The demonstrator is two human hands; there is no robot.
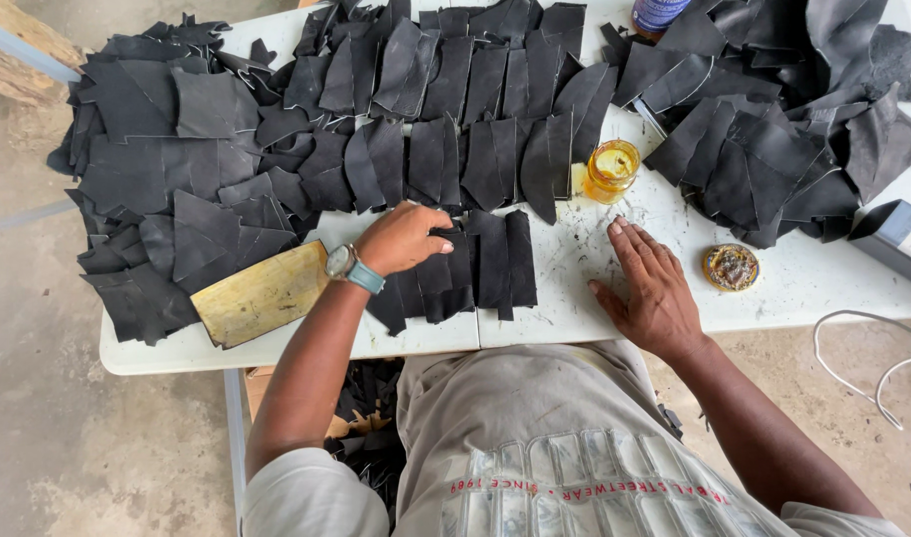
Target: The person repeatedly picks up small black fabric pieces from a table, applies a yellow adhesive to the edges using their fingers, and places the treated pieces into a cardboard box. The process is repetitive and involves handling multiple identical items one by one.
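I see my left hand (404,239) pinching a black leather piece (453,273) on the white table (793,288), left of the amber glue jar (611,171); my right hand (652,288) rests flat, holding nothing, below the jar, above bare concrete floor (58,447).

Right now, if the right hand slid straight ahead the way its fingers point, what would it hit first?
Probably the small glass jar of amber liquid; the right hand lies flat on the white table, fingers aimed roughly at it, maybe slightly left.

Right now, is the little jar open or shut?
Open. The jar stands upright with no lid on it, and the amber liquid inside shows from above.
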